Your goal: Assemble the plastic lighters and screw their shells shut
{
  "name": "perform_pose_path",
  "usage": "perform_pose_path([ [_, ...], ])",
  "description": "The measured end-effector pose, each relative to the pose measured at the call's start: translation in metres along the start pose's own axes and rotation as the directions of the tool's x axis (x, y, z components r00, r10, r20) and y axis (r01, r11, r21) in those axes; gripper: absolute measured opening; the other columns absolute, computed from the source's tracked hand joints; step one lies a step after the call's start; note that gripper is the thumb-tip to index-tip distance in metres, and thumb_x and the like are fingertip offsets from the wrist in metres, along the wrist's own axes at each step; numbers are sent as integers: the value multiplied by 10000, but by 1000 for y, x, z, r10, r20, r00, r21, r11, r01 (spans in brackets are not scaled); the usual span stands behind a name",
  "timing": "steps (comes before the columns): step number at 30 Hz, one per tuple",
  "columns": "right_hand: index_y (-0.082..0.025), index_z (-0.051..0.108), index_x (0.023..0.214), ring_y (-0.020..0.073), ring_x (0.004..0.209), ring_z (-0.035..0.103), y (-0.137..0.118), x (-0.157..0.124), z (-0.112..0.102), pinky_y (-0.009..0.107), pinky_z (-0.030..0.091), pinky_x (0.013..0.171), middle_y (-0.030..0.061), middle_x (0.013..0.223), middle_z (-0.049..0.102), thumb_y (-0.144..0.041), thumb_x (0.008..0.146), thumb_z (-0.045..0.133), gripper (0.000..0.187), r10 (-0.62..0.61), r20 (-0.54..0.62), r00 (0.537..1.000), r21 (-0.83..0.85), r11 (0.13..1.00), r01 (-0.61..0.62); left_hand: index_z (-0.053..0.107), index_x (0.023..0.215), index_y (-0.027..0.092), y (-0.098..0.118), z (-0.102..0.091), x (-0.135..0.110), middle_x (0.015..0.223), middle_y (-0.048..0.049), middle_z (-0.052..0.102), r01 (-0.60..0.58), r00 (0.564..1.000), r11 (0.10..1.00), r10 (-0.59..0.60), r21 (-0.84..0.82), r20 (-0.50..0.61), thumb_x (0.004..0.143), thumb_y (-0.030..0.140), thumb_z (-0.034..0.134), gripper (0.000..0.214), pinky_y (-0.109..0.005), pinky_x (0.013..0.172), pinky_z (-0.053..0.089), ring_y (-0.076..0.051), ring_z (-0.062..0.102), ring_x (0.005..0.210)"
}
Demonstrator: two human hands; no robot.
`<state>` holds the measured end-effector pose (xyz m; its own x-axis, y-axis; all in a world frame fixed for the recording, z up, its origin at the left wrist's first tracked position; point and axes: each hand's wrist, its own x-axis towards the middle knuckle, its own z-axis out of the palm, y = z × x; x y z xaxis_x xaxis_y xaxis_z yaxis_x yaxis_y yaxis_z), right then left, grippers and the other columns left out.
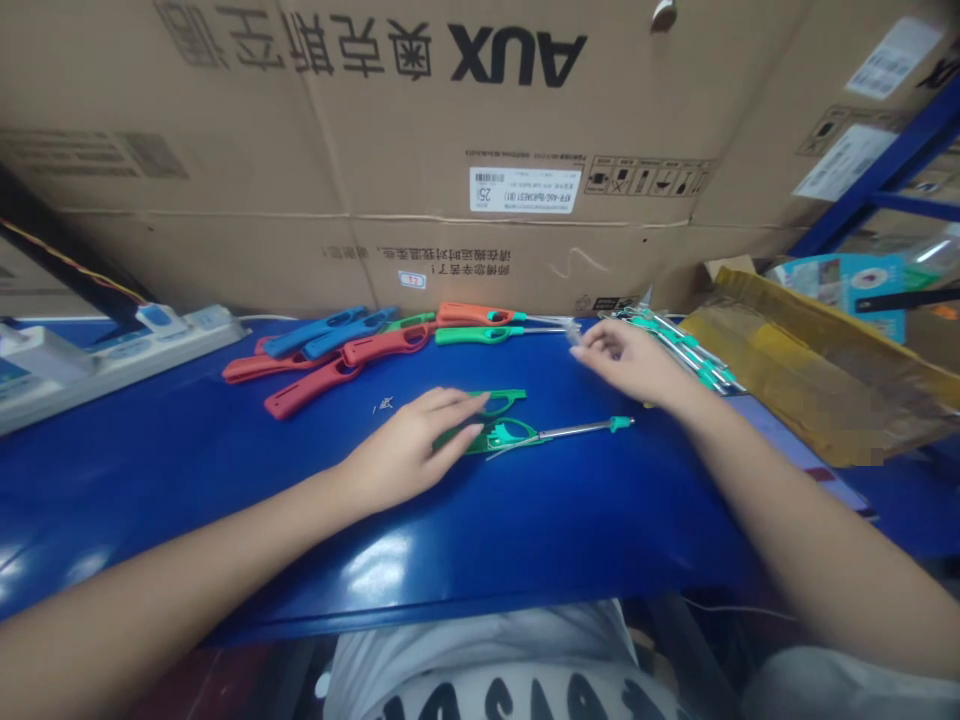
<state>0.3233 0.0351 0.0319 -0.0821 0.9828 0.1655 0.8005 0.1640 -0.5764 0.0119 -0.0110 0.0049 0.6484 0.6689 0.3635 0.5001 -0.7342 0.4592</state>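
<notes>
My left hand rests on the table with its fingers over a green lighter casing half, the thumb by a second green half. That second piece, an opened lighter, has pale green inner parts, a thin wire and a metal tube ending in a green tip. Part of both halves is hidden under the fingers. Farther right, my right hand is closed in a pinch on a small clear piece, blurred, close to the ends of an orange lighter and a green lighter.
Red casings and blue casings lie at the back left, with tiny screws before them. Metal tubes with green fittings are piled behind my right hand. A power strip, a yellow-taped box and a large carton surround the table.
</notes>
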Motion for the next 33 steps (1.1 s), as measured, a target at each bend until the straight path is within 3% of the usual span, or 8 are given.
perform_pose_path([
  [4,-196,585,893,105,552,476,-47,-41,48,227,376,531,-41,653,541,-398,880,643,211,-278,40,960,297,920,254,697,1283,189,6,4,4,1254,-85,722,153,979,938,-186,-313,-78,983,422,594,393,-342,995,535,-242,685,1117],
  [7,-207,593,875,101,565,488,-64,-61,66,232,347,548,-47,658,551,-339,891,659,148,-387,23,922,170,910,378,773,1105,185,10,7,5,1134,-60,771,214,965,839,-262,-501,-26,959,454,621,341,-341,950,555,-251,711,1050],
  [10,-208,613,1023,141,723,606,-63,-63,64,256,426,645,-9,814,644,-353,923,661,183,-502,83,861,65,865,498,763,1066,166,11,7,6,1043,-60,784,263,941,738,-338,-621,-4,932,476,652,355,-324,887,571,-228,721,957],
  [13,-200,552,1256,197,938,651,-55,-57,53,291,478,710,70,1101,664,-346,964,615,333,-626,281,727,-30,752,659,738,983,148,8,4,8,937,-61,773,284,912,681,-408,-675,-28,913,503,667,368,-287,801,574,-185,708,836],
  [16,-216,584,1217,183,885,644,-49,-53,47,283,460,638,87,1205,619,-262,1002,518,229,-653,454,607,-120,630,767,689,886,148,3,1,9,697,-17,694,313,905,640,-426,-701,15,928,536,626,395,-243,632,531,-136,635,627],
  [20,-218,618,1105,157,810,630,-47,-52,49,278,455,629,64,1168,621,-251,1014,492,158,-644,470,603,-142,619,772,653,861,153,-1,3,8,559,35,555,361,915,626,-380,-691,134,939,568,585,428,-216,513,441,-104,525,500],
  [26,-218,582,1144,159,791,625,-44,-50,52,280,456,620,66,1165,621,-245,1012,499,158,-642,441,627,-155,634,758,662,940,147,-3,8,5,578,40,501,363,925,686,-344,-631,159,986,568,496,455,-238,562,420,-110,486,540],
  [33,-210,569,1140,147,735,606,-44,-50,53,277,435,583,62,1121,625,-248,1024,467,159,-652,438,618,-202,599,775,650,1051,149,-5,8,1,662,27,436,356,933,650,-293,-671,210,1034,522,384,459,-267,585,379,-134,430,615],
])
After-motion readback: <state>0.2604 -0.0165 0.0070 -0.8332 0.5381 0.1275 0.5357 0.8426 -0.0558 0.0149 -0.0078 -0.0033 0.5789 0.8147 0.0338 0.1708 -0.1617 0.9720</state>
